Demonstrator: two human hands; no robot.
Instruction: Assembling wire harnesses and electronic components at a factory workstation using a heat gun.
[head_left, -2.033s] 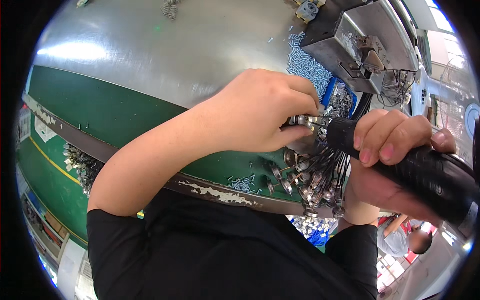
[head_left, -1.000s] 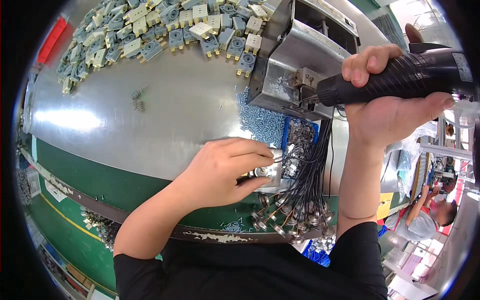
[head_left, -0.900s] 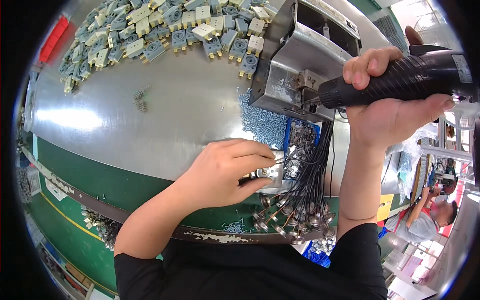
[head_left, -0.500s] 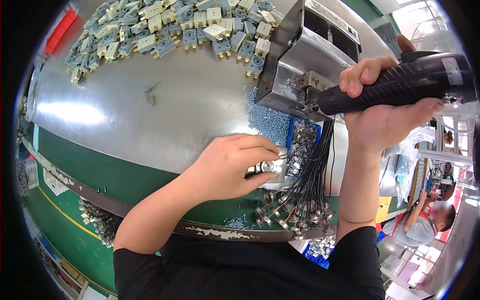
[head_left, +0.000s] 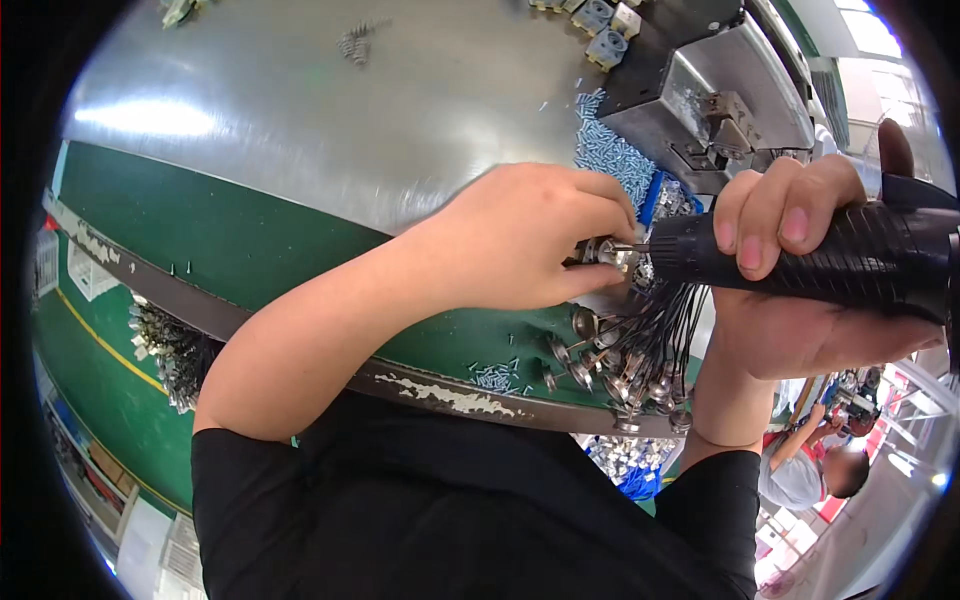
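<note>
In my right hand is a black electric screwdriver, lying level with its bit pointing left. My fingers wrap over the ribbed grip from above and the thumb side runs below it. My left hand pinches a small shiny metal part between fingers and thumb. The screwdriver's bit meets this part at its right side; whether a screw sits there is too small to tell. Just beyond the left fingers lies a heap of small silver-blue screws. Black cables with round metal ends hang below the screwdriver's nose.
A metal fixture box stands at the far right, beside a blue tray of small metal pieces. Grey-and-cream switch blocks and a spring lie farther back. Loose screws dot the green near edge. Another person works at right.
The screwdriver has come down from the fixture box to the metal part in my left hand. The view has shifted, so the switch-block pile is mostly out of frame.
</note>
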